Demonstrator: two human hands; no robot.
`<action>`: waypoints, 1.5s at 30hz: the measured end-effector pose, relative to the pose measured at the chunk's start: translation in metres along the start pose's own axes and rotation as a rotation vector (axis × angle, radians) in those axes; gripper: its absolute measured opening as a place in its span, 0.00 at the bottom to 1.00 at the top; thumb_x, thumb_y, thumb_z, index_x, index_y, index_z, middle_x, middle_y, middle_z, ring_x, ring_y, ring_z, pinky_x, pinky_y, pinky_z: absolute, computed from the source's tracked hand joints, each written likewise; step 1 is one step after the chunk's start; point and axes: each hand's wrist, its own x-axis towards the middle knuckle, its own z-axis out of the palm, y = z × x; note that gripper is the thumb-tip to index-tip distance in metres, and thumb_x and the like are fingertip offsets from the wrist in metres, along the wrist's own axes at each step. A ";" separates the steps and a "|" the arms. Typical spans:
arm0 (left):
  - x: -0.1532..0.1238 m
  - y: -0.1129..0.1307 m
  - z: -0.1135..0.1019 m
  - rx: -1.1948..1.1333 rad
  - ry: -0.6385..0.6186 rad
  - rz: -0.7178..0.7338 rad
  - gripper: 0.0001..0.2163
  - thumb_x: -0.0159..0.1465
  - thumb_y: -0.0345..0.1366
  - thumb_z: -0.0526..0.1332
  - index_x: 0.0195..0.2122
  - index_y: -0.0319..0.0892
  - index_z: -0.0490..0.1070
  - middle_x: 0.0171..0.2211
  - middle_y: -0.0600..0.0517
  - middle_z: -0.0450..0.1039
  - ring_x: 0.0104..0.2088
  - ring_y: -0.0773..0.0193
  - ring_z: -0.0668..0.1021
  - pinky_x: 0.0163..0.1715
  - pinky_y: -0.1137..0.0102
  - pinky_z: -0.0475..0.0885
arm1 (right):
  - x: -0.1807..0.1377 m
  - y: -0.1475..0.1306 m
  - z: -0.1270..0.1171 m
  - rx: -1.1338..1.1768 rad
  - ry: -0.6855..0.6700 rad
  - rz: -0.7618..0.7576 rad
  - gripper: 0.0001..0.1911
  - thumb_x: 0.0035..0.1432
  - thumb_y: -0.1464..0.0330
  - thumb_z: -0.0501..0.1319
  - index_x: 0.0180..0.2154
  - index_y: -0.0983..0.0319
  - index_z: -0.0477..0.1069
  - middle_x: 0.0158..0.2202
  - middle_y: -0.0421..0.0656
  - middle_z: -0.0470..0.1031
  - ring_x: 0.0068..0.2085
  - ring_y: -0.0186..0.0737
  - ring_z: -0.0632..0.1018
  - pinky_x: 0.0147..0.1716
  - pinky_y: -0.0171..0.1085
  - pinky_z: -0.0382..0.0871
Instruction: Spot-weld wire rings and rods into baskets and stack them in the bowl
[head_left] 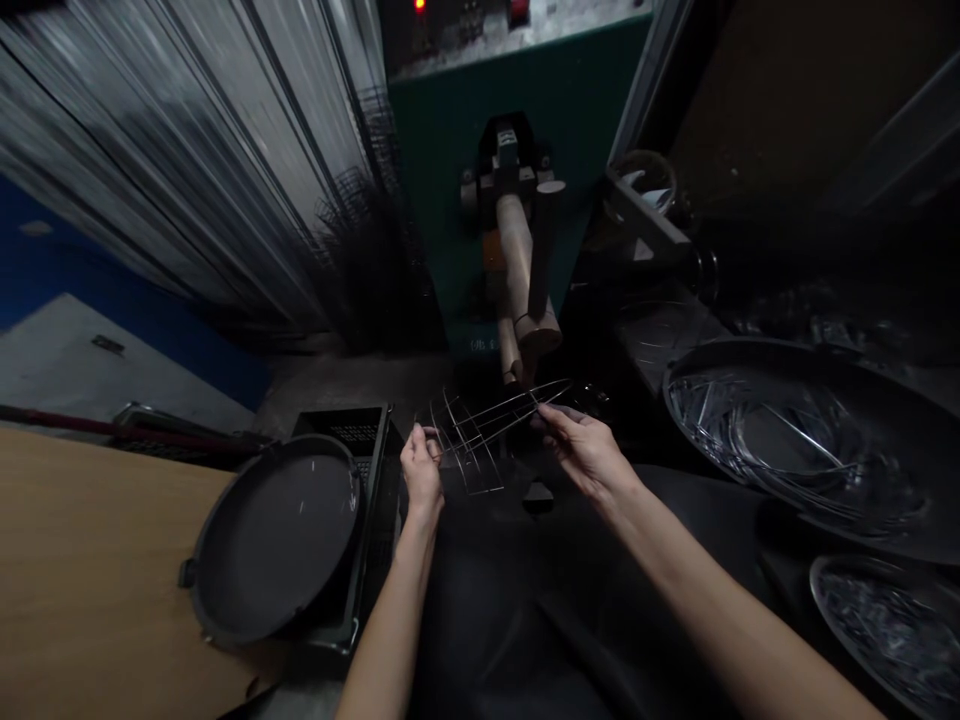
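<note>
A small frame of thin metal wires (484, 430) hangs in the air between both hands, just below the copper-coloured arm (519, 270) of a green machine (525, 110). My left hand (421, 470) pinches the frame's left end with closed fingers. My right hand (581, 445) grips the right end, where long wires run out toward the machine arm. The frame's crosswires curve downward between the hands.
A round dark pan (277, 535) rests on a black crate (360, 430) at the left, beside a wooden board (82, 560). Two dark basins (810, 440) holding several wire pieces stand at the right. A stack of wire parts (367, 210) leans by corrugated sheet metal.
</note>
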 end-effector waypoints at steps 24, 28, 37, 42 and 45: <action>0.009 0.005 0.008 -0.118 -0.018 -0.161 0.16 0.59 0.48 0.61 0.28 0.37 0.66 0.10 0.65 0.48 0.11 0.78 0.53 0.14 0.79 0.48 | -0.002 -0.004 -0.012 -0.011 0.030 0.035 0.05 0.48 0.75 0.69 0.26 0.64 0.73 0.28 0.42 0.75 0.26 0.29 0.75 0.19 0.23 0.68; 0.015 0.008 0.011 -0.144 0.022 -0.146 0.16 0.60 0.46 0.60 0.26 0.37 0.65 0.10 0.65 0.48 0.11 0.79 0.53 0.14 0.79 0.47 | 0.002 -0.002 -0.036 -0.044 0.049 0.028 0.05 0.46 0.75 0.69 0.27 0.63 0.74 0.26 0.40 0.74 0.24 0.28 0.74 0.16 0.23 0.66; 0.021 0.013 0.012 -0.124 0.032 -0.139 0.15 0.60 0.45 0.60 0.26 0.38 0.65 0.10 0.65 0.48 0.11 0.78 0.52 0.14 0.79 0.48 | 0.009 -0.004 -0.077 -0.043 0.097 0.022 0.10 0.40 0.72 0.69 0.29 0.61 0.74 0.25 0.40 0.73 0.24 0.31 0.72 0.17 0.27 0.64; 0.015 0.011 0.018 -0.144 0.035 -0.155 0.15 0.63 0.45 0.56 0.26 0.39 0.64 0.10 0.64 0.47 0.11 0.78 0.51 0.15 0.78 0.49 | 0.001 -0.007 -0.107 -0.362 0.167 -0.200 0.14 0.43 0.63 0.66 0.35 0.60 0.73 0.32 0.42 0.74 0.31 0.36 0.74 0.26 0.33 0.68; -0.010 -0.002 0.015 -0.187 0.083 -0.150 0.17 0.63 0.47 0.56 0.25 0.39 0.64 0.11 0.63 0.49 0.12 0.77 0.53 0.15 0.78 0.47 | -0.006 0.008 -0.155 -0.992 0.278 -0.574 0.19 0.49 0.57 0.59 0.39 0.61 0.73 0.39 0.49 0.74 0.41 0.48 0.74 0.42 0.45 0.69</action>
